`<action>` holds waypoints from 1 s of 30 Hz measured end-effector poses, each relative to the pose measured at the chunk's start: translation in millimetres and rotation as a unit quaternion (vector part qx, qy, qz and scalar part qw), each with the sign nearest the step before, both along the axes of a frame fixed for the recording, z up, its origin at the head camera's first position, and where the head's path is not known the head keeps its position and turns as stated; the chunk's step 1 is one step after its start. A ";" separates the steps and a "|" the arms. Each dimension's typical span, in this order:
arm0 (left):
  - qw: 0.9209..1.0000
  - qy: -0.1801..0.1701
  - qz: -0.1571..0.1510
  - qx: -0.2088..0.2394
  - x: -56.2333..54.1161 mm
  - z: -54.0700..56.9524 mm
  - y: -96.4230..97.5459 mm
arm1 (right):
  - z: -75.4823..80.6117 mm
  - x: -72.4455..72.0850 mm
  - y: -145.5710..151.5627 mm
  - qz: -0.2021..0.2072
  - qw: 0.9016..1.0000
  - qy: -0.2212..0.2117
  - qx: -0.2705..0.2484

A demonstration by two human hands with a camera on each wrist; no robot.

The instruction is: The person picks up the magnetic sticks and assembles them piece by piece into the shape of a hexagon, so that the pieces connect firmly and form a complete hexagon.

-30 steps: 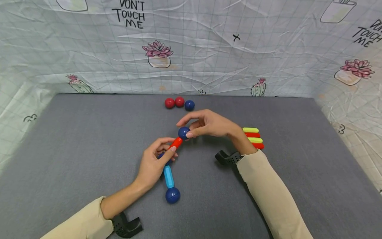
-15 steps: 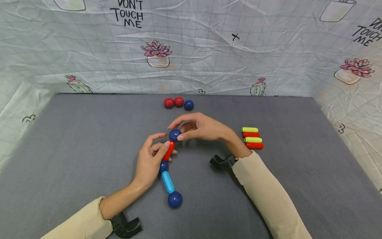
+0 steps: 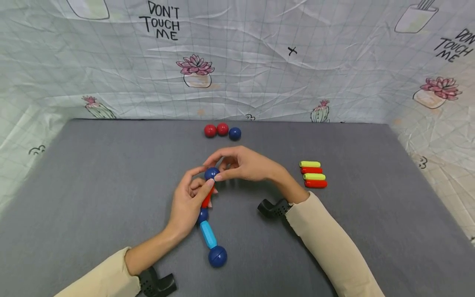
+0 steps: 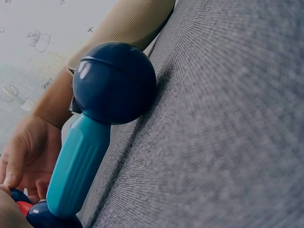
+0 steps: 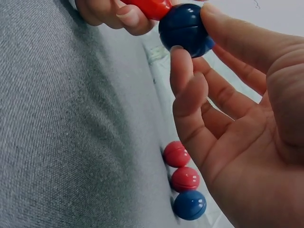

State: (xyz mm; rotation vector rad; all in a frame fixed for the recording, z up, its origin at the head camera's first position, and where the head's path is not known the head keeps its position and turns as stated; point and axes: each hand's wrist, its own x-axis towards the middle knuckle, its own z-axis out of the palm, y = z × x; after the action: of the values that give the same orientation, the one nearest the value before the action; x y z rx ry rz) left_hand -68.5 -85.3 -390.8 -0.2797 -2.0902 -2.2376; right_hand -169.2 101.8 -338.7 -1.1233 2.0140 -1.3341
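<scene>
A chain of balls and sticks runs between my hands. At its far end is a dark blue ball (image 3: 211, 173), pinched between the thumb and fingers of my right hand (image 3: 248, 165). A red stick (image 3: 206, 201) meets that ball, and my left hand (image 3: 185, 208) grips the stick, covering part of it. Below come a second blue ball (image 3: 203, 215), a light blue ridged stick (image 3: 208, 234) and a larger-looking blue ball (image 3: 217, 256) at the near end. In the left wrist view the light blue stick (image 4: 78, 166) joins its two balls.
Two red balls (image 3: 210, 131) and one blue ball (image 3: 235, 133) sit in a row near the far edge of the grey table (image 3: 111, 173). On the right lie several short sticks, yellow (image 3: 314, 177) and red (image 3: 316, 184), side by side. A printed cloth (image 3: 252, 82) hangs behind.
My right hand has moved left and nearer with the far blue ball. The chain has swung straighter, its near end shifting toward me. My left fingers now lie close against the far ball.
</scene>
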 end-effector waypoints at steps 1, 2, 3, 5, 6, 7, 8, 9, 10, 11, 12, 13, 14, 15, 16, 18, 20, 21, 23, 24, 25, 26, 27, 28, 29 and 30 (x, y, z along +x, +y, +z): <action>1.000 0.002 0.001 0.004 0.5 -0.5 0.1 | 0.2 0.8 -0.9 -0.001 1.000 -0.002 0.001; 1.000 0.004 0.002 0.008 0.8 -0.9 0.2 | 1.0 1.6 -1.4 -0.002 1.000 -0.005 0.001; 1.000 0.006 0.002 0.010 1.2 -1.2 0.4 | 1.9 2.2 -1.5 -0.003 1.000 -0.009 0.001; 1.000 0.012 0.004 0.013 1.4 -1.7 0.6 | 5.0 3.3 -0.2 -0.009 1.000 -0.015 0.002; 1.000 0.015 0.005 0.014 1.4 -1.9 0.6 | 7.0 3.6 1.4 -0.013 1.000 -0.016 0.003; 1.000 0.019 0.006 0.013 1.4 -1.9 0.5 | 9.4 3.7 3.8 -0.017 1.000 -0.016 0.003; 1.000 0.022 0.006 0.012 1.3 -2.1 0.3 | 11.9 3.8 7.0 -0.023 1.000 -0.013 0.003; 1.000 0.025 0.006 0.013 1.2 -2.2 0.0 | 14.1 3.7 11.1 -0.031 0.999 -0.008 0.004; 1.000 0.028 0.006 0.014 1.1 -2.3 -0.4 | 16.2 3.7 15.8 -0.040 0.999 -0.002 0.004; 0.999 0.030 0.006 0.014 0.9 -2.3 -0.7 | 18.1 3.7 21.6 -0.050 0.999 0.005 0.006; 0.999 0.032 0.004 0.013 0.8 -2.3 -1.1 | 19.7 3.6 28.1 -0.060 0.998 0.009 0.007; 0.999 0.033 0.003 0.013 0.7 -2.2 -1.5 | 20.7 3.5 35.3 -0.071 0.997 0.015 0.010; 0.999 0.034 0.002 0.013 0.5 -2.3 -1.9 | 21.4 3.5 43.0 -0.083 0.996 0.021 0.015; 0.999 0.034 0.001 0.013 0.3 -2.2 -2.3 | 21.9 3.3 51.0 -0.095 0.995 0.025 0.020; 0.999 0.035 0.000 0.012 0.1 -2.0 -2.2 | 22.2 3.3 60.1 -0.106 0.994 0.028 0.025; 0.999 0.038 -0.001 0.011 -0.5 -1.9 -2.0 | 22.5 3.1 78.5 -0.129 0.990 0.030 0.035; 0.999 0.042 0.001 0.011 -1.0 -2.2 -2.1 | 22.4 3.1 96.5 -0.155 0.986 0.030 0.048; 0.999 0.045 0.002 0.012 -1.3 -2.4 -2.2 | 22.3 3.0 105.3 -0.166 0.984 0.029 0.052; 0.999 0.051 0.003 0.015 -1.7 -2.9 -2.4 | 21.5 3.0 122.6 -0.188 0.980 0.028 0.064; 0.998 0.053 0.004 0.017 -1.9 -3.2 -2.4 | 21.3 3.4 130.8 -0.199 0.977 0.027 0.068; 0.998 0.055 0.005 0.017 -2.0 -3.4 -2.4 | 21.0 3.7 138.8 -0.209 0.975 0.026 0.073; 0.998 0.057 0.006 0.019 -2.1 -3.6 -2.3 | 20.5 4.1 146.7 -0.218 0.972 0.024 0.078; 0.998 0.059 0.007 0.019 -2.1 -3.6 -2.2 | 20.1 4.5 154.1 -0.228 0.970 0.025 0.083; 0.998 0.060 0.009 0.020 -2.1 -3.8 -2.1 | 19.1 4.7 161.4 -0.237 0.967 0.025 0.088; 0.998 0.061 0.010 0.021 -2.1 -3.7 -1.9 | 18.0 5.1 168.4 -0.244 0.965 0.025 0.091; 0.998 0.062 0.012 0.021 -2.0 -3.8 -1.8 | 16.3 5.2 175.1 -0.252 0.963 0.024 0.094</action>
State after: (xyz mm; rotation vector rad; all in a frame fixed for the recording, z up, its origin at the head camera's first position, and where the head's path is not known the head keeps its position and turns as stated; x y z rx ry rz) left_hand -70.5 -87.1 -394.6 -0.3787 -1.9725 -2.1874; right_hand -163.9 276.9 -322.5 -0.5790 2.5107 -1.3079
